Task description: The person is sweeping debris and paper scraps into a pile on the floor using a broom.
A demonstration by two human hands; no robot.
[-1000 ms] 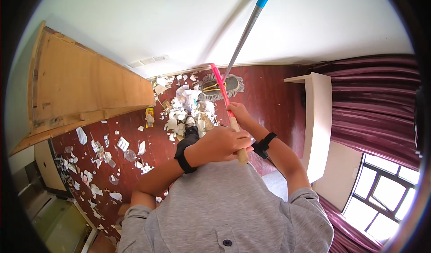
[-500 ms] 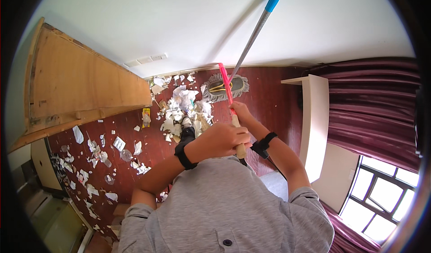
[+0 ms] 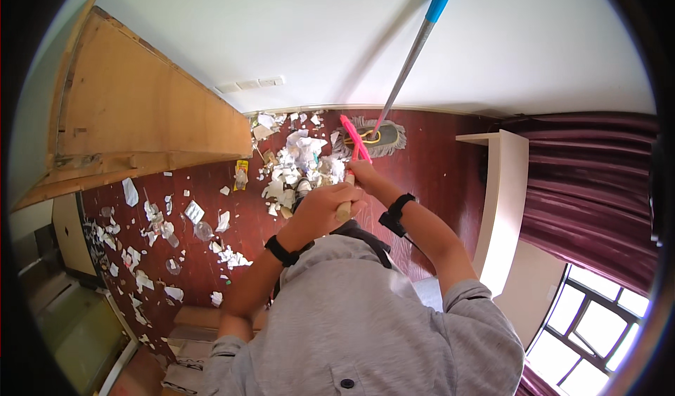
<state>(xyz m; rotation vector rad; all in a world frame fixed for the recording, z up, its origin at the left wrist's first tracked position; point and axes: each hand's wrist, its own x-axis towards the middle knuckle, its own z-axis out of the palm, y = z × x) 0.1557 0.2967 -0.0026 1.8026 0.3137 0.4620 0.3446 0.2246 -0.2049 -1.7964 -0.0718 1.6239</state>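
Note:
Both of my hands are closed around one broom with a pale wooden handle and a pink lower part. My left hand wraps the handle close to its top end, just in front of my chest. Farther along the shaft, my right hand grips it where the pink begins. The broom's lower end reaches toward a grey mop head and partly overlaps it in view; bristles cannot be made out. Left of the broom lies a heap of white paper scraps and debris on the dark red floor, around my shoe.
The mop's blue-tipped pole leans against the white wall. A wooden panel stands at left, with a yellow packet nearby. Scraps and plastic cups litter the left floor. A white panel and purple curtains stand right.
The broom's handle has swung left and its pink end sits a little lower in view, both hands moving with it. My view has shifted, moving the debris and furniture rightward in the picture.

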